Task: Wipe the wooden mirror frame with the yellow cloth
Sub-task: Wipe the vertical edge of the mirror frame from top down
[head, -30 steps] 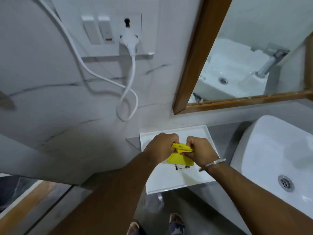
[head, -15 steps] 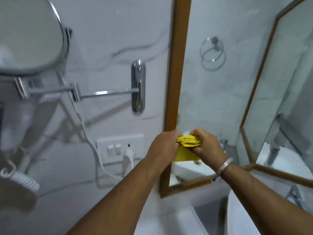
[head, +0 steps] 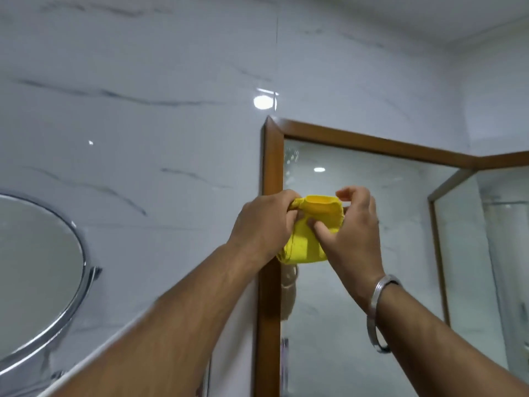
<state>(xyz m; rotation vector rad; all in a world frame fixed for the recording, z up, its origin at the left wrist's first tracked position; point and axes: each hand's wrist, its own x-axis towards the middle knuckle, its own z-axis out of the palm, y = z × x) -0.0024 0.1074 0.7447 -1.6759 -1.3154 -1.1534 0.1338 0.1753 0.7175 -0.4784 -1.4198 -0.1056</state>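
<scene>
The wooden mirror frame [head: 270, 156] runs up the wall and turns right along the top of the glass. A folded yellow cloth [head: 307, 242] is held between both hands in front of the frame's left upright, about a third of the way below its top corner. My left hand [head: 262, 224] grips the cloth's left end, over the upright. My right hand [head: 352, 227], a metal bangle on its wrist, pinches the cloth's right side with thumb and fingers, in front of the glass.
A round chrome-rimmed mirror [head: 37, 276] juts out from the marble wall [head: 143, 124] at the lower left. A second wood-framed mirror panel [head: 435, 253] meets the first at an angle on the right.
The view has swung up from the basin and tray to the mirror's top corner. Both hands have risen with the cloth from above the tray to the frame's left upright.
</scene>
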